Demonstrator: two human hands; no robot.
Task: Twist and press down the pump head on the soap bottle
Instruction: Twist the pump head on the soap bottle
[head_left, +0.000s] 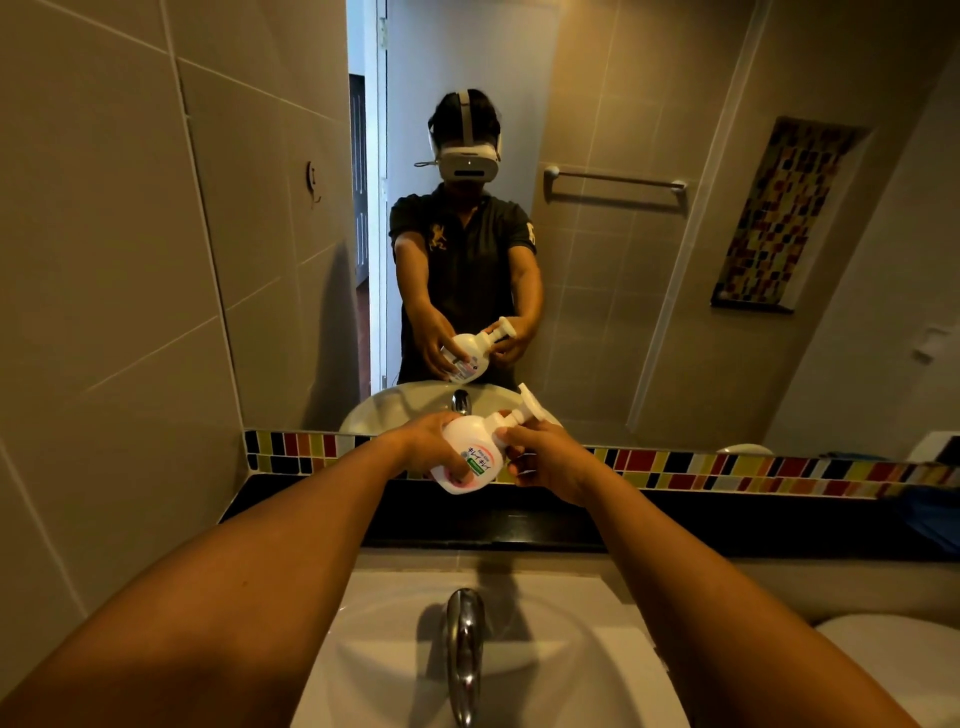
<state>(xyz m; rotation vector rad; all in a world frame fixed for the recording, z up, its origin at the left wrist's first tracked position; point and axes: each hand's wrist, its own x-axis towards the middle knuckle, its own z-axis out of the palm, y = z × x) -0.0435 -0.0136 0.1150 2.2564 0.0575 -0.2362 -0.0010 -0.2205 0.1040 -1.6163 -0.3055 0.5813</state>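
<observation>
A white soap bottle (470, 454) with a pink and green label is held in the air above the black counter, tilted so its top leans to the right. My left hand (428, 436) wraps around the bottle's body from the left. My right hand (545, 460) grips the neck just below the white pump head (530, 402), which points up and to the right. The mirror behind shows the same grip from the front.
A black counter ledge (519, 519) runs under a strip of coloured tiles (675, 467). Below me are a white basin (571, 649) and a chrome tap (464, 649). A large mirror (623, 286) fills the wall ahead. A toilet edge (893, 654) is at the lower right.
</observation>
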